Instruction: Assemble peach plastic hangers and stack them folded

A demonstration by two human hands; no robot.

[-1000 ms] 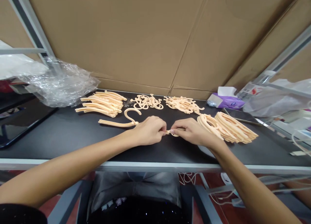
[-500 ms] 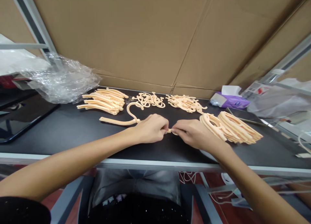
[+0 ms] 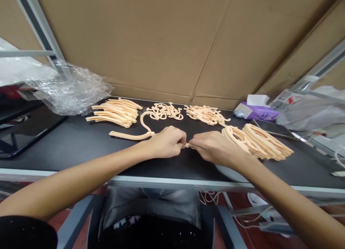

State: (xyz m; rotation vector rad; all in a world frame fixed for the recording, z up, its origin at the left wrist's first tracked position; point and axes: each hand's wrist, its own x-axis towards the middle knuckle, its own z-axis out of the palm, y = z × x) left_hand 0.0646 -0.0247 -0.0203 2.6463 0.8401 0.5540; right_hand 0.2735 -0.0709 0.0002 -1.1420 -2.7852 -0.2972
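Note:
A cream plastic clothes hanger [image 3: 129,135] sticks out from beneath my left hand, one curved arm pointing left and its hook [image 3: 145,123] curling away from me. My left hand [image 3: 168,143] is closed with its fingertips pinched on the hanger's right part. Just beside it, my right hand [image 3: 208,146] pinches the same part from the other side. Only a tiny cream bit [image 3: 187,145] shows in the narrow gap between the fingers. The rest of that part is covered by my hands.
Behind my hands lie piles of loose hanger arms [image 3: 115,112], hooks [image 3: 167,111] and small curved arms [image 3: 206,114]. Stacked hanger pieces [image 3: 266,141] sit right of my right hand. Plastic wrap [image 3: 75,87], a purple tissue pack [image 3: 258,110] and a cardboard wall [image 3: 151,44] border the black table [image 3: 81,144].
Both hands stay pinched at nearly the same spot. My right hand's fingers have shifted slightly, lying flatter over the part. The hanger's left arm has moved a little left.

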